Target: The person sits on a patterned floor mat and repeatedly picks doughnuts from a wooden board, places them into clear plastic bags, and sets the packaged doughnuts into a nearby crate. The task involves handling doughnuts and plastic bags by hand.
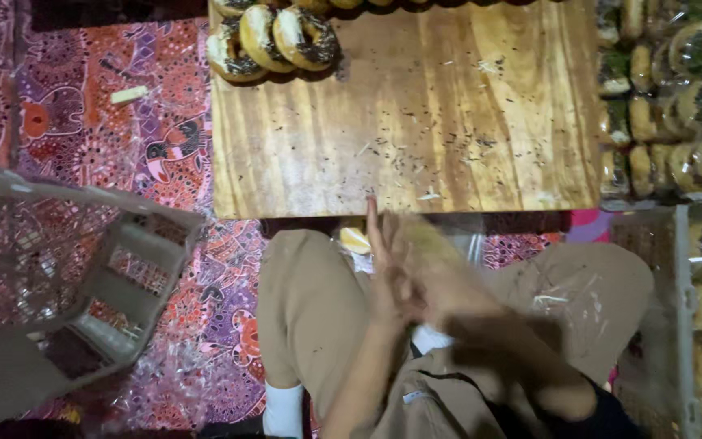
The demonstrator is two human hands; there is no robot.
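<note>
**Hands meet below the board**

Looking down from the head view, both hands are pressed together in a blur over the lap. The left hand [387, 260] has its fingers straight; the right hand [436, 268] seems to touch a clear bag [457, 240], but I cannot tell its grip. A few doughnuts [274, 39] remain on the board [416, 122]; many wrapped ones [676, 97] lie at the right.

Low wooden board table [448, 122], light grain, rectangular, scattered with dark sprinkle crumbs and pale shreds. Three ring doughnuts with white icing and dark sprinkles [274, 39] lean in row at far left corner; more along far edge, cut off. Underneath, patterned red-purple batik floor cloth [164, 146] carries table, grey plastic lattice crate [67, 276] tipped at left, small pale stick-shaped scrap [129, 95].
</note>
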